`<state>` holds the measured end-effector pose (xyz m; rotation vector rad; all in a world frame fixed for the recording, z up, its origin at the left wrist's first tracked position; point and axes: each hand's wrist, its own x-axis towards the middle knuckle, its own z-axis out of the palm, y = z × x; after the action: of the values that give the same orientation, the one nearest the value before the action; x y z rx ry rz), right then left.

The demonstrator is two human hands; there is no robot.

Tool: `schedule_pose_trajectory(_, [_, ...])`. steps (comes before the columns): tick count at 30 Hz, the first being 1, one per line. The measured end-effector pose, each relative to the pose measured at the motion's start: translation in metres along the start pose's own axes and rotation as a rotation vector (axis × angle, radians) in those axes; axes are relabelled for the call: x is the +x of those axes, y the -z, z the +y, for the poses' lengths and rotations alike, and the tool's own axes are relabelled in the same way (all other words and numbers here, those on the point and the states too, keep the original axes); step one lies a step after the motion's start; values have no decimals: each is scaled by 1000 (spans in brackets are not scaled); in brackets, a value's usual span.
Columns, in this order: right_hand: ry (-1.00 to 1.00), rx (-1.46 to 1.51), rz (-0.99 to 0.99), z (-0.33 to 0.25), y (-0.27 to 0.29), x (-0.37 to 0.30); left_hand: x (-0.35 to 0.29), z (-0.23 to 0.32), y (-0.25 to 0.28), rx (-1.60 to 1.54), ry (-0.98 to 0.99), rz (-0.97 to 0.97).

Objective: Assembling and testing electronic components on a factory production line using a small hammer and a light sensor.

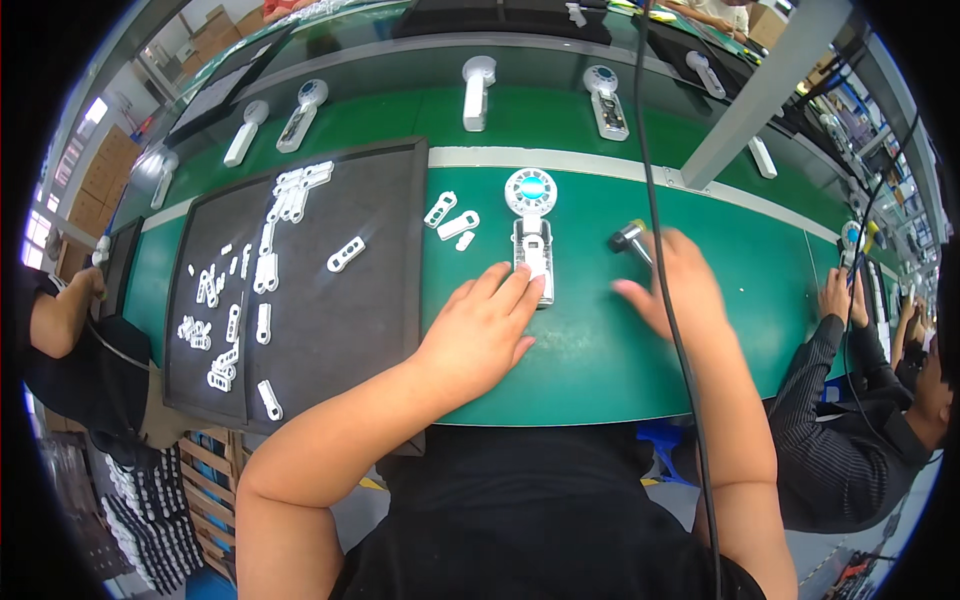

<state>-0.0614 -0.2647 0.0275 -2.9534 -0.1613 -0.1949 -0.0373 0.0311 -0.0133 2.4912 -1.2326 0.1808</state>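
In front of me on the green bench lies a white handheld fan (531, 190), its round grille with a blue centre pointing away. Its handle is uncovered, and a small white plastic piece (537, 252) sits on it. My left hand (480, 330) rests its outstretched fingertips on the handle and that piece, thumb apart. To the right, a small hammer-like tool (632, 240) with a dark head and metal shaft lies beside my right hand (688, 285). That hand is blurred, its thumb spread away from the tool; its other fingers are partly hidden by a hanging cable.
A black tray (375, 300) at left carries several white plastic parts. Loose white pieces (458, 224) lie left of the fan. Beyond, more fans (478, 95) stand along a green strip. A black cable (672, 330) hangs before my right arm; a metal post (765, 95) rises behind. Co-workers sit either side.
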Motion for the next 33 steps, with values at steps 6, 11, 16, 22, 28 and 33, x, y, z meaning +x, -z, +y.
schedule_pose_trajectory(6, [-129,139,-71,39,-23,-44,5,1,1,-44,2,-8])
schedule_pose_trajectory(11, [68,540,-90,-41,-20,-24,4,-2,2,-88,16,-14])
schedule_pose_trajectory(16, [204,546,-190,-36,-28,-10,6,0,-1,-74,2,18])
schedule_pose_trajectory(22, [240,681,-62,-42,-16,-15,7,-2,1,-92,1,23])
schedule_pose_trajectory(28, [238,550,-187,-40,-11,-9,9,-2,3,-130,19,4])
schedule_pose_trajectory(33, [136,821,40,-37,-2,-24,8,-2,2,-122,16,1])
